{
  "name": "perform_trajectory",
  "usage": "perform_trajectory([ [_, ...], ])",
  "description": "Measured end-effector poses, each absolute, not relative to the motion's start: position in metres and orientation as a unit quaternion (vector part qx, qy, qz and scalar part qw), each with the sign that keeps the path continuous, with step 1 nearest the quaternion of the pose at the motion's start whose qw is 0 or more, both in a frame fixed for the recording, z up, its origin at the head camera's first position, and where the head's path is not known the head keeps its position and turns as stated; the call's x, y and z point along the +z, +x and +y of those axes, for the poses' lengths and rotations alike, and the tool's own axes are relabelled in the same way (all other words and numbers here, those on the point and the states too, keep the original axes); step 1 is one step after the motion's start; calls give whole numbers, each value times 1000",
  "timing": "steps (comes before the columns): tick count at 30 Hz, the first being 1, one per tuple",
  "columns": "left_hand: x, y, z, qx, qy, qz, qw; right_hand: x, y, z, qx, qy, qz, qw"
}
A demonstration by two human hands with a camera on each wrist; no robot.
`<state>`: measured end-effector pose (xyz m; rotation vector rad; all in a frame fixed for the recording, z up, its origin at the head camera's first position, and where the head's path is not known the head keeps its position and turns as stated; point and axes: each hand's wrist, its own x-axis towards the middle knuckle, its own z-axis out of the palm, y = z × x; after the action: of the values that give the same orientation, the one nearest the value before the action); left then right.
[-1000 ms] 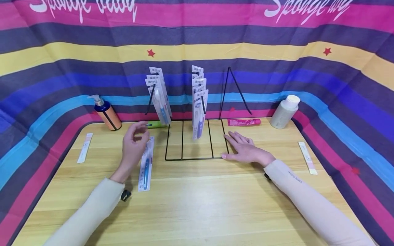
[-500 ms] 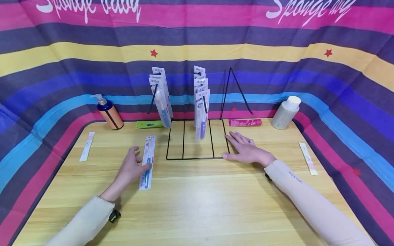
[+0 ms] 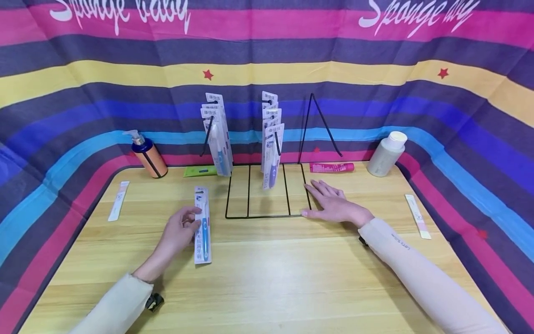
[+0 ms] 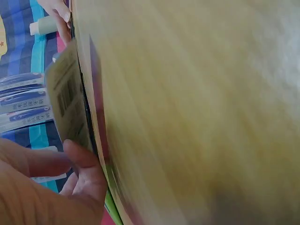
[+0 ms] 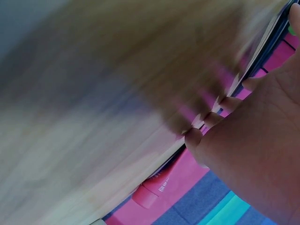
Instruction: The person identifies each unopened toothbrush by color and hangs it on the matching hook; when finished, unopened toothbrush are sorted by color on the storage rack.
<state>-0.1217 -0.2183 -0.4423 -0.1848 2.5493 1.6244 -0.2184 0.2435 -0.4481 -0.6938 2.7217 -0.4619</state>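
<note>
Near, left of centre: left hand (image 3: 180, 230) grips a carded toothbrush pack (image 3: 202, 224) at its left edge, thumb and fingers curled onto the card. The pack is lifted on that edge off the wooden table (image 3: 267, 283); the left wrist view shows the card's printed back tilted up from the wood, fingers (image 4: 89, 173) under and beside it. The blue brush handle faces up in the head view.

Mid, right of centre: right hand (image 3: 333, 204) lies flat, palm down, fingers straight and spread, holding nothing. Its fingertips rest at the near right corner of the black wire rack (image 3: 267, 190). The two hands are well apart, with the rack base between them.

Further back: two rows of carded toothbrushes hang on the rack, a left row (image 3: 217, 134) and a middle row (image 3: 271, 137). The rack's right upright (image 3: 317, 123) is bare wire.

Table edges: a flat white strip (image 3: 118, 200) at far left, another strip (image 3: 417, 215) at right.

Far row along the striped cloth, left to right: orange pump bottle (image 3: 147, 155), green tube (image 3: 200, 171), pink tube (image 3: 331, 167), white bottle (image 3: 386, 153).
</note>
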Motion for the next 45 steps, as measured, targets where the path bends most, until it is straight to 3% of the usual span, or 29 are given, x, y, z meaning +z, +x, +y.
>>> perform_trajectory([
  [4, -436, -116, -217, 582, -72, 810, 9, -449, -217, 243, -162, -242, 945, 148],
  [9, -421, -107, -211, 625, -48, 772, -111, -448, -217, 244, -165, -242, 945, 145],
  [16, -404, -96, -193, 636, 85, 710, -290, -449, -219, 243, -159, -240, 947, 145],
  [21, -402, -87, -178, 626, 193, 656, -376, -451, -221, 244, -152, -244, 947, 142],
  [27, -404, -89, -165, 617, 241, 649, -373, -450, -220, 245, -156, -242, 947, 143],
  [45, -414, -145, -159, 622, 214, 675, -335, -451, -218, 246, -157, -237, 948, 146],
])
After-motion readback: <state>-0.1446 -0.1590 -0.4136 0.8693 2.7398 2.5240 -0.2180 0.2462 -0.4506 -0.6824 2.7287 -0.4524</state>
